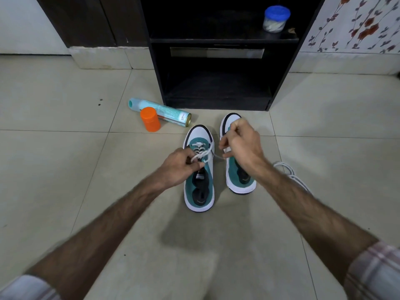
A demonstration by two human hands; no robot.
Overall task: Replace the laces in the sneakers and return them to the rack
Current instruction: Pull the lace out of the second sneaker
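Forearms reach in from seven and five o'clock, bare to the rolled plaid sleeves, and converge on two sneakers that stand side by side, toes toward the rack, on the tiled floor [65, 148].

At ten o'clock from the sneakers we see a teal spray can [159, 112] lying on its side, with an orange cap [150, 119] standing upright against it.

Our left hand [180, 166] is knuckles-up over the tongue of the left sneaker [199, 169], wrist slightly bent, fingers curled in and pinching one run of the white lace [202, 153] where it crosses the upper eyelets. That lace is threaded through only the front rows; one strand runs out toward three o'clock.

Our right hand [240, 144] hovers over the right sneaker [238, 156], fingers curled, thumb and fingertips pinching the far end of that same strand, which is drawn taut between the two hands. The right sneaker's eyelets are mostly hidden by the hand.

At three o'clock from the right sneaker a second white lace [290, 173] lies loose on the floor, partly under the right forearm.

At twelve o'clock stands the black rack [216, 100], its lower shelf dark; a blue-lidded jar [275, 19] sits on the upper shelf.
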